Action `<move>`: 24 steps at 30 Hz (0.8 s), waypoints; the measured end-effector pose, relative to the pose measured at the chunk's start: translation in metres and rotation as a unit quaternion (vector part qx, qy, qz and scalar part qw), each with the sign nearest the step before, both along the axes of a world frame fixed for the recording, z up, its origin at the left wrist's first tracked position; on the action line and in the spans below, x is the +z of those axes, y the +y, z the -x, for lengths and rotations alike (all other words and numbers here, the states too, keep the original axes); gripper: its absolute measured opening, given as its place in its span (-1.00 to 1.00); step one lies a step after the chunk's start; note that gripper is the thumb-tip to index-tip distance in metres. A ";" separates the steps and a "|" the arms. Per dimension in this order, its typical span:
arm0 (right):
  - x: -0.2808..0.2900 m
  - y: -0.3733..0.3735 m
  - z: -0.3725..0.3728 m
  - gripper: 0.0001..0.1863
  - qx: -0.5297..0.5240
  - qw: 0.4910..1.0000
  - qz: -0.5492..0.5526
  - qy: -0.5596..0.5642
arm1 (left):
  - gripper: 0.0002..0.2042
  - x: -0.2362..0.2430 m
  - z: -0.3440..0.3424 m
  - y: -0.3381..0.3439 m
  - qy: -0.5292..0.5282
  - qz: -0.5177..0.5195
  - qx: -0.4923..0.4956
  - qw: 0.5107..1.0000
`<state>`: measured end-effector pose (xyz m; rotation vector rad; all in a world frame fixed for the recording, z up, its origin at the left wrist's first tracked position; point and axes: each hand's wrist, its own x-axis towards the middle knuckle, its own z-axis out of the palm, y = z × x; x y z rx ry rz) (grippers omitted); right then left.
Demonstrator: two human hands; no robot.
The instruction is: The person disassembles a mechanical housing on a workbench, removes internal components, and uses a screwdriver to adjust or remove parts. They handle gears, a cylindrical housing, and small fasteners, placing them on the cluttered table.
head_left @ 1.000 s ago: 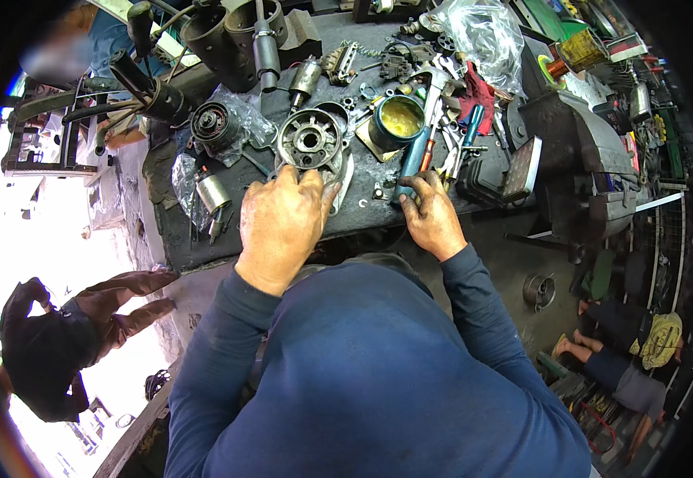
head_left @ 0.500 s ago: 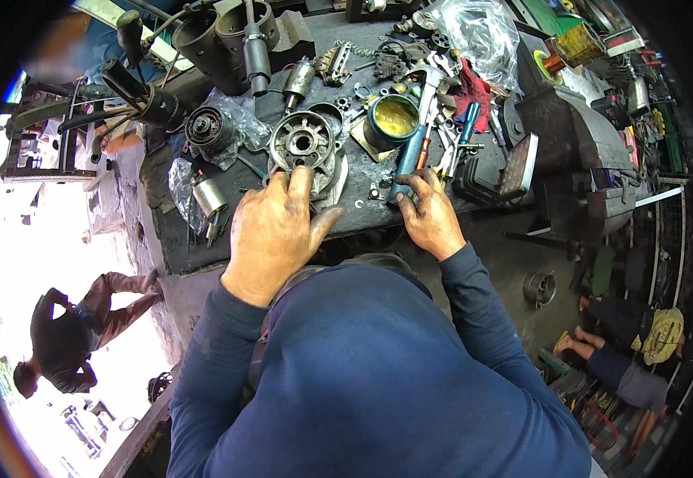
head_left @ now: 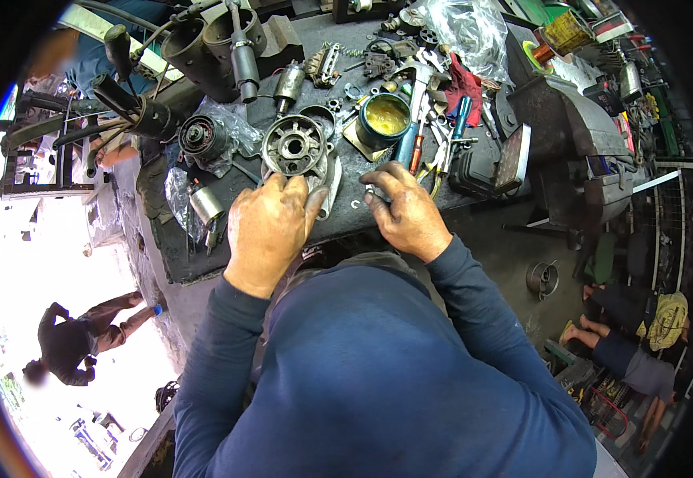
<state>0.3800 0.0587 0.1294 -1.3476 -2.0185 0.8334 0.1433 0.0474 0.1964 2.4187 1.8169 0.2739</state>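
My left hand [head_left: 269,227] has its bent fingers over the near edge of a round metal housing [head_left: 321,159] with a spoked top and central hole. My right hand [head_left: 404,215] is curled at the bench's front, right of the housing, on a small piece I cannot make out. Just beyond it are a blue tin of yellow grease [head_left: 386,119], a blue-handled tool [head_left: 404,147] and a red-handled screwdriver [head_left: 416,151]. A silver cylindrical motor [head_left: 205,203] in crumpled plastic lies left of my left hand.
Wrenches [head_left: 442,135], a red rag [head_left: 464,84] and a black boxy part [head_left: 478,171] crowd the right. Dark steel cylinders [head_left: 187,60] stand at back left. A large dark machine body [head_left: 569,151] bounds the bench's right. Other people [head_left: 71,342] are at both sides.
My right hand has moved left from beside the blue-handled tool to the small piece near the housing. My left hand remains at the housing's edge. The person at lower left has shifted.
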 end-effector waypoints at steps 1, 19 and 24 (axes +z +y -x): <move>0.005 0.000 0.005 -0.73 0.017 1.000 -0.006 0.014 | -0.62 0.000 0.001 0.001 -0.015 0.003 0.001 1.000; 0.056 0.003 0.079 -0.76 0.091 0.964 -0.204 -0.143 | -0.67 -0.026 0.071 -0.069 -0.240 -0.022 0.114 0.964; 0.065 -0.001 0.084 -0.69 0.061 0.970 -0.097 -0.214 | -0.66 -0.031 0.076 -0.064 -0.261 -0.035 0.100 0.959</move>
